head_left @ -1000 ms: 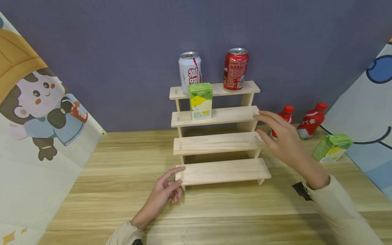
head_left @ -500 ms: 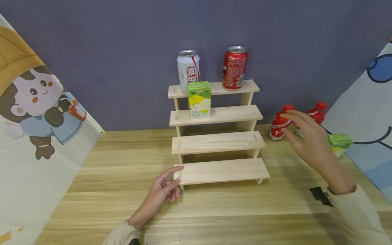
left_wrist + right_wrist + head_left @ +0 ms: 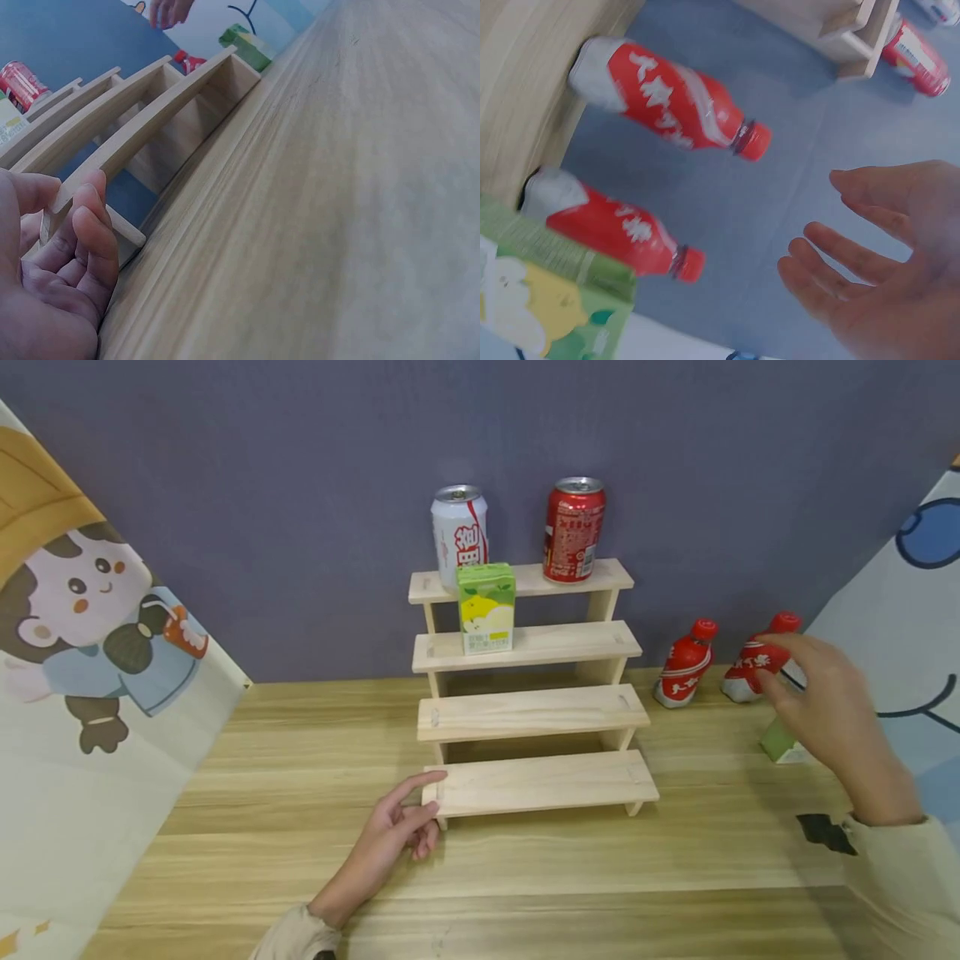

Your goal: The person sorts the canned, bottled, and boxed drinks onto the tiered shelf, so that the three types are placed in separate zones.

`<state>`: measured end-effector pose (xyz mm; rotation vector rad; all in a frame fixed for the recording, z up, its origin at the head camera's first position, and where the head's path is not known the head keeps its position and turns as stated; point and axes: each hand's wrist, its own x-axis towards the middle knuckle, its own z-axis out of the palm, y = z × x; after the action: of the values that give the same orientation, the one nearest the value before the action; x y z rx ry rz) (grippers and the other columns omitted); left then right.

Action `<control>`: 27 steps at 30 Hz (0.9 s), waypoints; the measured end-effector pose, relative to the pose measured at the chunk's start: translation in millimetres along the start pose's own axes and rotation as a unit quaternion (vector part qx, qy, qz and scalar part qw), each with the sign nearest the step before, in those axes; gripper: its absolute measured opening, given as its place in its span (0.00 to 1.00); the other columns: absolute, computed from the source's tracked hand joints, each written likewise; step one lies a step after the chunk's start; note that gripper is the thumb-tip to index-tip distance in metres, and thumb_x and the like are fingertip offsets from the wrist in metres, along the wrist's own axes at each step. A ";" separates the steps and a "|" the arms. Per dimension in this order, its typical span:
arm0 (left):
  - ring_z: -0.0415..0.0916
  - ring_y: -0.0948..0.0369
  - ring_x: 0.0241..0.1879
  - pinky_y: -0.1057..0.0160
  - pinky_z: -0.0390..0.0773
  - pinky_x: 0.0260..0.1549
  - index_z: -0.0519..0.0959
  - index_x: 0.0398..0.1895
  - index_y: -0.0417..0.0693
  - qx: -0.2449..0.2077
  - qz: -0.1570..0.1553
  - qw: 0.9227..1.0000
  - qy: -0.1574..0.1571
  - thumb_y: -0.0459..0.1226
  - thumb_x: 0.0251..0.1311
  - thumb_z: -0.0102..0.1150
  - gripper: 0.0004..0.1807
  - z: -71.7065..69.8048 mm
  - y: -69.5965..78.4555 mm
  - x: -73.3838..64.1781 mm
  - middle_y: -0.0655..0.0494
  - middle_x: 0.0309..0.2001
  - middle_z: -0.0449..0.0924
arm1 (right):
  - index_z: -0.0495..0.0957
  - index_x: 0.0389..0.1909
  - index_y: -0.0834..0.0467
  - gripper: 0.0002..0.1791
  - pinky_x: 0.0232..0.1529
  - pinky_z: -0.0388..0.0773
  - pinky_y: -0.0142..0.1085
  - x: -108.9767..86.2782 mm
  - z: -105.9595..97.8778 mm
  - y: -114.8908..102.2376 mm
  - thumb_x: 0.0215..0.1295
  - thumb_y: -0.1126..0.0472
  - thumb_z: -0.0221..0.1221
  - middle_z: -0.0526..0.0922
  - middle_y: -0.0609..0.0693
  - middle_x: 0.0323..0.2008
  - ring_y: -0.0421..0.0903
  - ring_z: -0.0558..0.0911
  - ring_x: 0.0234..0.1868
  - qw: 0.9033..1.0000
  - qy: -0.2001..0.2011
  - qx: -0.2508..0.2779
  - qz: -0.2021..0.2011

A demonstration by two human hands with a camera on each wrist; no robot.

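Observation:
My left hand (image 3: 393, 831) holds the left end of the lowest step of a four-tier wooden display stand (image 3: 540, 783); in the left wrist view its thumb and fingers pinch the board's end. On the right, my right hand (image 3: 832, 714) hangs above the table with fingers spread and nothing between them. Below it is a green juice carton (image 3: 547, 292), mostly hidden by the hand in the head view. Two red-labelled bottles, a left bottle (image 3: 684, 667) and a right bottle (image 3: 746, 670), stand just beyond the hand.
The stand's top tier bears a white can (image 3: 454, 539) and a red can (image 3: 573, 535). Another green juice carton (image 3: 487, 610) stands upright on the second tier from the top. A dark wall (image 3: 315, 527) rises behind, with printed panels on both sides.
My right hand has moved right from the stand, past the bottles, to above the green juice carton on the table. My left hand keeps its place on the lowest step.

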<state>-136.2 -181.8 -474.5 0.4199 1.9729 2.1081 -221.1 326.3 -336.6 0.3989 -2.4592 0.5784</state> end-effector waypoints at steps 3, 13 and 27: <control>0.72 0.65 0.18 0.71 0.72 0.18 0.64 0.73 0.48 0.001 -0.005 1.000 0.000 0.38 0.74 0.52 0.26 0.1 -0.3 -0.3 0.53 0.21 0.79 | 0.74 0.59 0.69 0.22 0.64 0.59 0.68 -3.4 -3.2 15.4 0.63 0.74 0.59 0.73 0.74 0.59 0.75 0.68 0.59 0.999 -0.020 -0.010 0.022; 0.72 0.65 0.18 0.71 0.72 0.18 0.64 0.73 0.49 0.003 -0.012 1.000 0.008 0.38 0.73 0.52 0.26 -0.1 1.0 -1.1 0.53 0.21 0.79 | 0.69 0.59 0.72 0.20 0.51 0.66 0.72 -12.9 -12.6 52.7 0.65 0.76 0.50 0.69 0.81 0.56 0.75 0.72 0.46 0.986 -0.124 -0.072 0.080; 0.72 0.65 0.19 0.72 0.72 0.18 0.64 0.73 0.49 -0.006 -0.012 1.000 0.004 0.39 0.73 0.53 0.27 -0.4 -0.1 -0.4 0.54 0.21 0.79 | 0.68 0.57 0.75 0.26 0.23 0.63 0.46 -23.1 -13.7 84.3 0.54 0.79 0.45 0.69 0.82 0.51 0.52 0.62 0.21 0.975 -0.171 -0.086 0.116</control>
<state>-135.9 -182.3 -474.7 0.3844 1.9597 2.1093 -230.1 409.0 -366.6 0.1502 -2.8871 0.4104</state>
